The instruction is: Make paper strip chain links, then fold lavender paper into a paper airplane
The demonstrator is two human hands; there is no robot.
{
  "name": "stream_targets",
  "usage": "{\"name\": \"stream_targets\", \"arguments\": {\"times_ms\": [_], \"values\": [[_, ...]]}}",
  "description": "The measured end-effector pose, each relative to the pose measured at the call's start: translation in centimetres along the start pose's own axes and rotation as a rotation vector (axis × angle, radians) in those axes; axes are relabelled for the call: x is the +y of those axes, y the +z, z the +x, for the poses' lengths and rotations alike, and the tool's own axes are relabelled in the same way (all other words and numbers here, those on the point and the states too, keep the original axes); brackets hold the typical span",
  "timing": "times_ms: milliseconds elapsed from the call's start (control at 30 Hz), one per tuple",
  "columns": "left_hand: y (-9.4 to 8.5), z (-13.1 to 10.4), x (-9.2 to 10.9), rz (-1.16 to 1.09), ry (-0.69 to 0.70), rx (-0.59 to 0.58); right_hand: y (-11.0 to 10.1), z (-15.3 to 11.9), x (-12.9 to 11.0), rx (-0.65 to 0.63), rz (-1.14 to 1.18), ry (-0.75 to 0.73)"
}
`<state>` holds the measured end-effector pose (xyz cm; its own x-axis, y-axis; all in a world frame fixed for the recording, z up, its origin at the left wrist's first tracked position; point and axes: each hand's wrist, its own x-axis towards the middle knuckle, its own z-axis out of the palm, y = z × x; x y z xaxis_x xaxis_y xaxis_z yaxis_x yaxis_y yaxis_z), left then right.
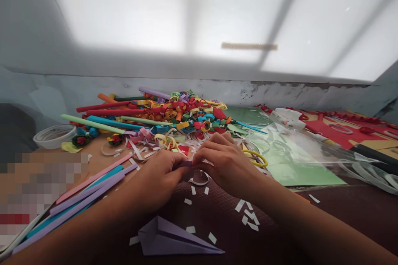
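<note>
Both hands meet over the middle of the table, pinching a small piece of purple paper (pixel 186 164) between them. My left hand (pixel 161 176) grips its left end between thumb and forefinger. On the other end, my right hand (pixel 219 159) has its fingers bent over the paper. Most of the piece is hidden by the fingers, so its full shape does not show. Nearer to me lies a folded purple paper cone (pixel 174 238) with its point to the right. Small white paper scraps (pixel 248 215) are scattered around it.
Behind the hands rises a heap of coloured paper chains (pixel 199 112) and rolled paper sticks (pixel 108 112). Tape rolls (pixel 56 136) stand at the left, near purple paper strips (pixel 90 192). Green sheets (pixel 298 174) and clear plastic lie right, with red paper (pixel 338 130) beyond.
</note>
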<state>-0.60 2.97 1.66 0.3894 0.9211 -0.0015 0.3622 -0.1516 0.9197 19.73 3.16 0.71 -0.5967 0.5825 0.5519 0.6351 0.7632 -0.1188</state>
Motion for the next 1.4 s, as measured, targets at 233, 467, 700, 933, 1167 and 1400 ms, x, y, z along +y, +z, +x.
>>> {"name": "stream_targets", "arguments": {"times_ms": [233, 467, 700, 933, 1167, 1400], "values": [[-0.5, 0.5, -0.3, -0.141, -0.081, -0.110, 0.4, -0.3, 0.1, 0.215, -0.117, -0.176], [-0.6, 0.6, -0.2, -0.276, -0.144, -0.122, 0.0, -0.9, 0.5, 0.252, -0.202, -0.243], [-0.9, 0.5, 0.5, -0.221, -0.088, -0.080, 0.9, -0.1, 0.2, 0.289, 0.144, 0.025], [-1.6, 1.1, 0.4, -0.222, -0.179, 0.085, -0.5, 0.3, 2.5, 0.335, 0.557, 0.428], [-1.1, 1.0, 1.0, -0.321, -0.170, 0.150, -0.9, -0.5, 2.8, 0.270, 0.489, 0.322], [-0.9, 1.3, 0.7, -0.414, -0.185, 0.174, -1.7, -0.5, 2.9, 0.319, 0.480, 0.368]]}}
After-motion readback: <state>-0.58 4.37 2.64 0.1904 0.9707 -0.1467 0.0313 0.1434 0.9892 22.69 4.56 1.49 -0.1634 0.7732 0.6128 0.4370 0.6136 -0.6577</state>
